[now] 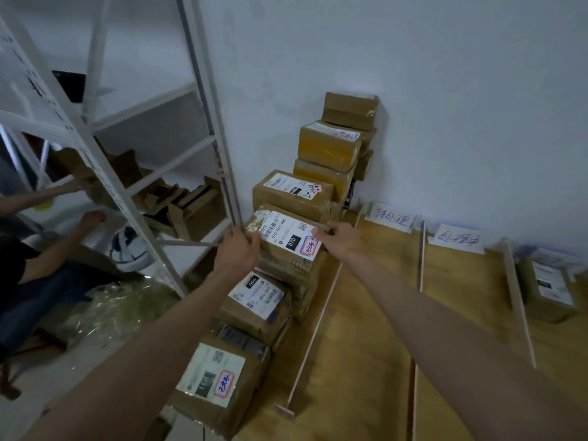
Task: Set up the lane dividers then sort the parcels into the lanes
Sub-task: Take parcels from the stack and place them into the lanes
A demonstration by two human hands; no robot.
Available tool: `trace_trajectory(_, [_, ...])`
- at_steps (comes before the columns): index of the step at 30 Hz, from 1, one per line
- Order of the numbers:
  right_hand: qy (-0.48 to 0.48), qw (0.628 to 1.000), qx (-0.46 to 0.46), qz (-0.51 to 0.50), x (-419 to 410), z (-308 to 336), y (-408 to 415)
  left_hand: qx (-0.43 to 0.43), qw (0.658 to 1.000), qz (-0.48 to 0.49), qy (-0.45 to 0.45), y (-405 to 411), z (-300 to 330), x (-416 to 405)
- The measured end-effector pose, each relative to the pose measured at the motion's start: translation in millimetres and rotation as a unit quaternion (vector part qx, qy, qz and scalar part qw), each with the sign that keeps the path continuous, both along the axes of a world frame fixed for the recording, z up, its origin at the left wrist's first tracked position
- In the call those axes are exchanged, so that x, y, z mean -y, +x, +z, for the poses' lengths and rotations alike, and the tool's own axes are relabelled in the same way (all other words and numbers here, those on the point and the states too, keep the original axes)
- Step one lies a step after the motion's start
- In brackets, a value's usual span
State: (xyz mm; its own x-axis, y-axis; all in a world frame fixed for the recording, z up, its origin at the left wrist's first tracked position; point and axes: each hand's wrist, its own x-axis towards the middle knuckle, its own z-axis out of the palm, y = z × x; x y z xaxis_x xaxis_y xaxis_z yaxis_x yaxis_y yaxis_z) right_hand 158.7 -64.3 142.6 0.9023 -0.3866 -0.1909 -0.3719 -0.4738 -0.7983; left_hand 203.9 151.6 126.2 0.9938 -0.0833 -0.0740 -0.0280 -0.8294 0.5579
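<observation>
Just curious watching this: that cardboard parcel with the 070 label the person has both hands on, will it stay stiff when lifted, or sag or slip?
The 070 parcel is a taped cardboard box, so probably stiff. The left hand and right hand grip opposite sides, so slipping seems unlikely. Lifting it might shift the parcel stack behind.

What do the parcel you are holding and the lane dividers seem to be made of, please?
Parcel: apparently brown corrugated cardboard, matte, with a glossy white printed label. Lane dividers: probably light unfinished wood, judging by their pale colour and thin straight strips; grain is too blurred to confirm.
</observation>
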Motion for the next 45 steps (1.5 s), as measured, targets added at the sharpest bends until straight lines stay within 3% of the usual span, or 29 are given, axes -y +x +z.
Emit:
trace_trajectory(6, [0.021, 0.999, 0.008, -0.044, -8, 5, -9, 0.028, 0.998, -0.038, -0.031, 0, 10, -9])
trace_trajectory(11, [0.087, 0.996, -0.006, -0.022, -19, 22, -32, 0.047, 0.997, -0.061, -0.032, 3, 20, -22])
trace_trajectory(16, [0.132, 0.987, -0.073, 0.055, -29, 43, -74, 0.053, 0.99, -0.124, -0.034, 4, 28, -30])
trace_trajectory(22, [0.151, 0.978, -0.134, 0.046, -31, 41, -134, 0.068, 0.972, -0.222, -0.022, -20, 28, -14])
trace_trajectory(27, [0.167, 0.977, -0.118, -0.059, -16, 25, -191, 0.071, 0.949, -0.307, -0.009, -53, 24, 17])
trace_trajectory(37, [0.118, 0.943, -0.09, -0.298, 35, 9, -315, 0.125, 0.858, -0.454, 0.203, -120, 13, 97])
trace_trajectory(45, [0.092, 0.899, -0.06, -0.424, 81, 6, -406, 0.169, 0.808, -0.518, 0.222, -204, 7, 173])
